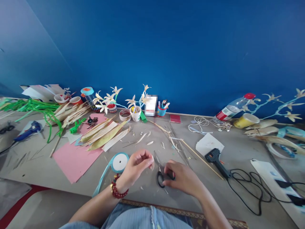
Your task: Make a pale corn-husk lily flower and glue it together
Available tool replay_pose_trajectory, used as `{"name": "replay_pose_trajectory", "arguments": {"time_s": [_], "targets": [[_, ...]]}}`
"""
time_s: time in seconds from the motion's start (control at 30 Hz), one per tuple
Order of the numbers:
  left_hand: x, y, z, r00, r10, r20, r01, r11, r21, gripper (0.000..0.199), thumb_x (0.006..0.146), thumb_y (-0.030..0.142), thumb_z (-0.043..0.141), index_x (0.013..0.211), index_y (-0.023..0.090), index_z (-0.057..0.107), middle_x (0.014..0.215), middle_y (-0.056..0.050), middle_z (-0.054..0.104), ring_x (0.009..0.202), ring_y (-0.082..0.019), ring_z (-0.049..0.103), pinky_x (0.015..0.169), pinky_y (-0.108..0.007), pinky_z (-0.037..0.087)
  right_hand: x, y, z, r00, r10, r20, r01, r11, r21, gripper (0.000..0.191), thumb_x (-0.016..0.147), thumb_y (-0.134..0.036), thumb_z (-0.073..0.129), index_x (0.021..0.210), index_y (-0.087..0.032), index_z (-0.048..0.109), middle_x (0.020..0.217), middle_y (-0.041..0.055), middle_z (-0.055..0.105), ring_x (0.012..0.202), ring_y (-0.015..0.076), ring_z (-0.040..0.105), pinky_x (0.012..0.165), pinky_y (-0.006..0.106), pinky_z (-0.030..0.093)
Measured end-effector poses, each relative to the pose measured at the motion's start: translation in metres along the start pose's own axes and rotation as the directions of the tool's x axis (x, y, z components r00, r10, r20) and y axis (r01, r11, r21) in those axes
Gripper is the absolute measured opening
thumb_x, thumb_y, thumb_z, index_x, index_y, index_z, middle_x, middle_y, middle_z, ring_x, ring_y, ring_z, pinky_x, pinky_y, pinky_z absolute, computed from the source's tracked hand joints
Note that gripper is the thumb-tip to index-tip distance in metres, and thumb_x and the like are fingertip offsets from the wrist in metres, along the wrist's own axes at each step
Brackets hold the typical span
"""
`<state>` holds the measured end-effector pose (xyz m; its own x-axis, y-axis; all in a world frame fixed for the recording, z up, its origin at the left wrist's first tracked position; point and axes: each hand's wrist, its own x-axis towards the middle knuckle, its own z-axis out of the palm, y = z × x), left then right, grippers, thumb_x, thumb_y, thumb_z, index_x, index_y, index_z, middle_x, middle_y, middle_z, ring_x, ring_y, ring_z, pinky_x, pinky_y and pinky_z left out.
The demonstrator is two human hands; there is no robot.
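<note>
My left hand (140, 165), with a red bead bracelet at the wrist, pinches a small pale piece (152, 163) between thumb and fingertips. Black-handled scissors (160, 174) lie on the grey table with their blades pointing away from me. Over the right handle loop, my right hand (179, 176) has its fingers curled; whether they grip the handle is hard to tell. Beside my left wrist is a white spool of light blue ribbon (120, 162), its loose end trailing toward the table's front edge. Small pale scraps (150, 143) are scattered beyond the hands.
Pink paper (76, 160) and dried husks (105, 135) lie to the left, near a blue glue gun (32, 130). On the right are a black glue gun (218, 162) with its cord, a power strip (274, 181) and a bottle (230, 109). Cups with pale flowers (135, 113) stand behind.
</note>
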<state>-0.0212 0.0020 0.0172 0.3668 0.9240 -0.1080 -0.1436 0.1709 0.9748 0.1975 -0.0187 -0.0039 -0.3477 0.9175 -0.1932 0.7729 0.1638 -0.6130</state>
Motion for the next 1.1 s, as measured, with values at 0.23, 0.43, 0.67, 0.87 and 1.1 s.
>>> {"name": "replay_pose_trajectory", "arguments": {"time_s": [0.23,0.43,0.67,0.87,1.1], "targets": [[-0.001,0.003,0.007,0.993,0.099,0.069,-0.118,0.914,0.388,0.01,0.084,0.021,0.057,0.077,0.018,0.063,0.072,-0.001,0.062,0.071,-0.015,0.055,0.066,-0.023,0.04,0.007,-0.023,0.0,0.993,0.009,-0.116,0.081,0.672,0.736,0.036,0.086,-0.052,0.063,0.078,-0.018,0.058,0.064,-0.0036,0.048,0.054,0.0103,0.042,0.048,0.022,0.032],[0.0,0.003,0.008,0.988,0.095,0.12,-0.141,0.878,0.458,0.012,0.083,0.021,0.057,0.073,0.017,0.062,0.069,0.001,0.061,0.067,-0.013,0.053,0.062,-0.022,0.038,0.011,-0.032,0.011,0.992,0.093,-0.081,0.021,0.521,0.853,0.036,0.082,-0.049,0.068,0.069,-0.019,0.054,0.057,-0.0063,0.044,0.049,0.0082,0.038,0.046,0.021,0.029],[-0.004,-0.005,0.0,0.989,0.083,0.119,-0.111,0.961,0.253,0.019,0.085,0.032,0.061,0.075,0.017,0.061,0.074,-0.002,0.06,0.073,-0.016,0.053,0.072,-0.026,0.041,0.009,-0.035,0.018,0.941,0.238,-0.241,0.131,0.401,0.907,0.029,0.081,-0.045,0.069,0.072,-0.019,0.059,0.064,-0.0021,0.053,0.051,0.01,0.042,0.047,0.023,0.036],[-0.005,-0.007,0.002,0.997,0.06,0.037,-0.065,0.986,0.15,0.02,0.084,0.033,0.064,0.074,0.016,0.062,0.073,-0.002,0.058,0.072,-0.016,0.051,0.069,-0.025,0.039,0.008,-0.032,0.024,0.924,0.266,-0.273,0.174,0.343,0.923,0.028,0.082,-0.043,0.071,0.072,-0.019,0.059,0.065,-0.0024,0.053,0.051,0.0093,0.043,0.047,0.023,0.036],[-0.004,-0.003,0.002,0.995,0.05,0.086,-0.067,0.977,0.202,0.016,0.086,0.027,0.061,0.074,0.017,0.061,0.072,-0.002,0.059,0.071,-0.015,0.051,0.069,-0.025,0.039,0.002,-0.028,0.005,0.97,0.082,-0.23,0.145,0.566,0.812,0.02,0.084,-0.038,0.063,0.09,-0.019,0.064,0.081,0.0021,0.059,0.062,0.0138,0.052,0.056,0.026,0.042]]}}
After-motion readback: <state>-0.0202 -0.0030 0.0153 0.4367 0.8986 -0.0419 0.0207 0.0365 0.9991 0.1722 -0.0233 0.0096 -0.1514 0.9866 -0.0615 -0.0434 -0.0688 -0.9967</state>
